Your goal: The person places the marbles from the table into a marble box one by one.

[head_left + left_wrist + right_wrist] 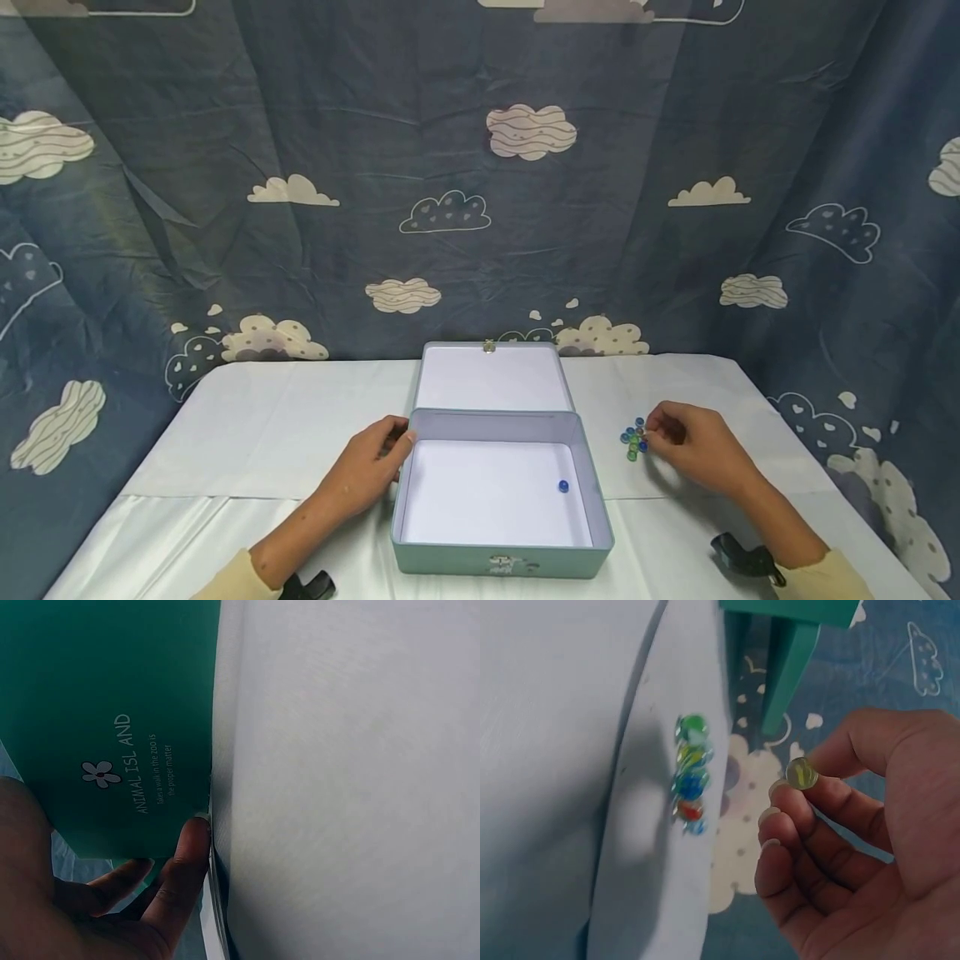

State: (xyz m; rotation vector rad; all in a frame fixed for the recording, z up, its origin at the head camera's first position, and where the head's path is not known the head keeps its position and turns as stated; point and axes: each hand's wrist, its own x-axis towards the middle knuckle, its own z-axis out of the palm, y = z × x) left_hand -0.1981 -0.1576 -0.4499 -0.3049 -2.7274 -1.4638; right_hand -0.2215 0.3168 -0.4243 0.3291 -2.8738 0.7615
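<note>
Head view shows the blue cloud-print curtain (pixel 480 167) filling the upper frame and the white-covered table (pixel 225 433) across the lower half. At lower centre sits the open teal tin box (pixel 501 560), its lid (pixel 491 377) laid back, one blue marble (pixel 563 486) inside at right. My left hand (pixel 371 471) rests against the box's left wall, thumb (pixel 187 855) straight along the rim. Right of the box, my right hand (pixel 693 454) pinches a yellowish marble (pixel 802 772) between thumb and forefinger, just beside the marble cluster (pixel 634 438).
</note>
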